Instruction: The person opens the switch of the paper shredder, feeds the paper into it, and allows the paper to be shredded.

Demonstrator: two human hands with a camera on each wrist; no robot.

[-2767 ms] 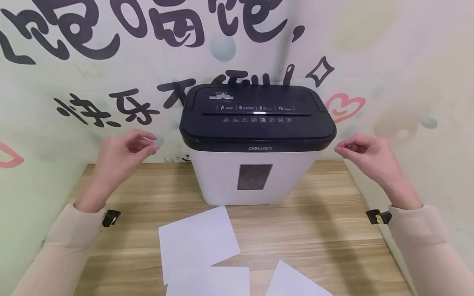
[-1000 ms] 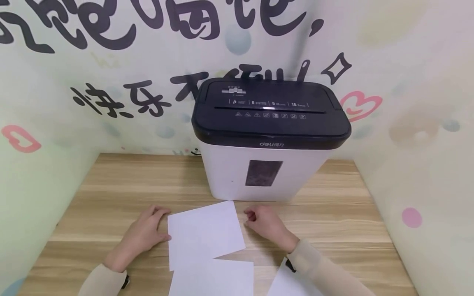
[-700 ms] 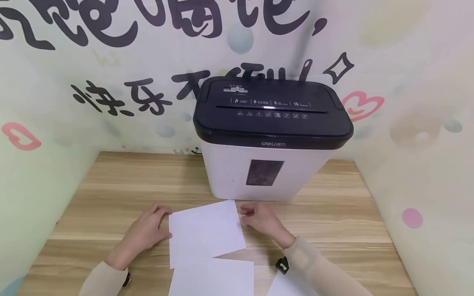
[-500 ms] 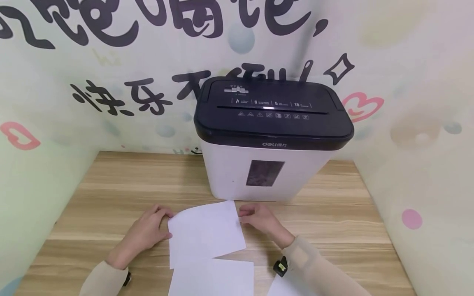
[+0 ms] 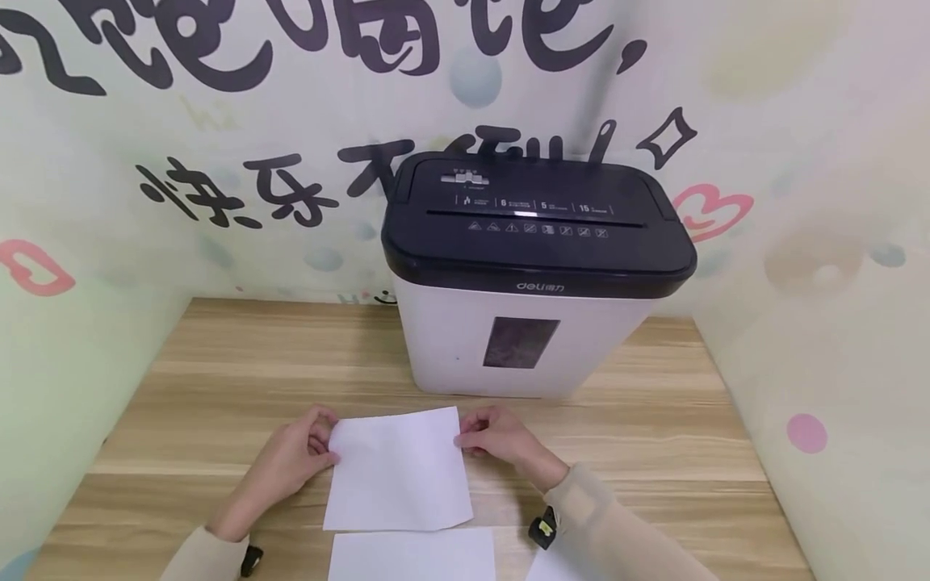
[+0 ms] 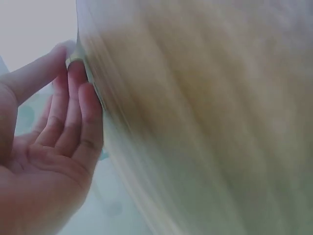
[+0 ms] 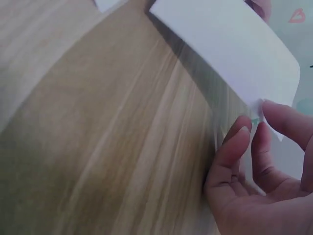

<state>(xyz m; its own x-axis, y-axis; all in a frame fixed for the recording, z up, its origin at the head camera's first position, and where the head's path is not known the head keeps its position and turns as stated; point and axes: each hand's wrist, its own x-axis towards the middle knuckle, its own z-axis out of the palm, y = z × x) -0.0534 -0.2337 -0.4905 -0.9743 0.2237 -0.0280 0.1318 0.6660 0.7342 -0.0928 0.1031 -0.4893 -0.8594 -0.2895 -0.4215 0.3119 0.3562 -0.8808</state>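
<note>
A white sheet of paper (image 5: 398,474) is held up between both hands in front of the paper shredder. My left hand (image 5: 292,457) pinches its left edge between thumb and fingertips. On the opposite side my right hand (image 5: 503,441) pinches the right edge near the upper corner. The right wrist view shows the sheet (image 7: 220,44) bowed slightly and raised off the wooden table (image 7: 117,147), casting a shadow. In the left wrist view the left hand's thumb (image 6: 41,71) meets the fingertips at the sheet's edge.
The black-topped white paper shredder (image 5: 538,250) stands against the back wall, its slot facing up. A second white sheet (image 5: 410,557) lies at the front of the table (image 5: 276,347). Another sheet (image 5: 559,565) is partly under the right sleeve (image 5: 617,524). Printed walls close in both sides.
Both hands came down from beside the shredder to the sheet's two sides. They have gripped it, lifted it and drawn it slightly toward me, off the sheet it overlapped.
</note>
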